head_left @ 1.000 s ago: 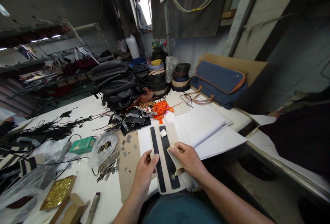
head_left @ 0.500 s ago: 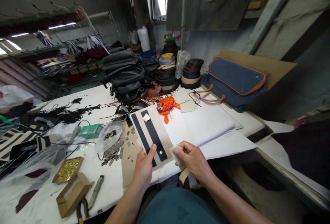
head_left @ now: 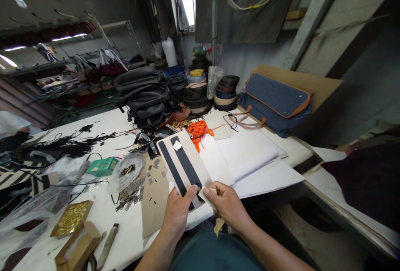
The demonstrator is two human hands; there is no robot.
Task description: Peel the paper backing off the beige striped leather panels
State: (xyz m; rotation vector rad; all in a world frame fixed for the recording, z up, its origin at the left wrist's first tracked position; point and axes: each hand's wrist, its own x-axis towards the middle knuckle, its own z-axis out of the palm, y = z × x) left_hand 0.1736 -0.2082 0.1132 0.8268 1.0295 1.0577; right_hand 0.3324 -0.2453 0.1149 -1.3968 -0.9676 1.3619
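Over the worktable's (head_left: 131,226) near edge, the left hand (head_left: 175,211) clamps a beige panel (head_left: 179,163) with 2 dark strips (head_left: 188,162), its thumb pressing on top, apparently steadying it. Beside its lower corner, the right hand's (head_left: 230,205) nearly closed fingers pinch 1 tan piece (head_left: 218,226).

- Over by the wall, a navy bag (head_left: 278,98) with orange trim stands before a brown board (head_left: 323,83).
- Black bags (head_left: 145,96) lie piled on the white table (head_left: 104,206).
- Rolled straps (head_left: 195,95) sit stacked nearby.
- A green box (head_left: 102,166) is just beside clear plastic (head_left: 137,165).
- Gold-coloured bits (head_left: 73,219) fill a cardboard tray (head_left: 89,210).
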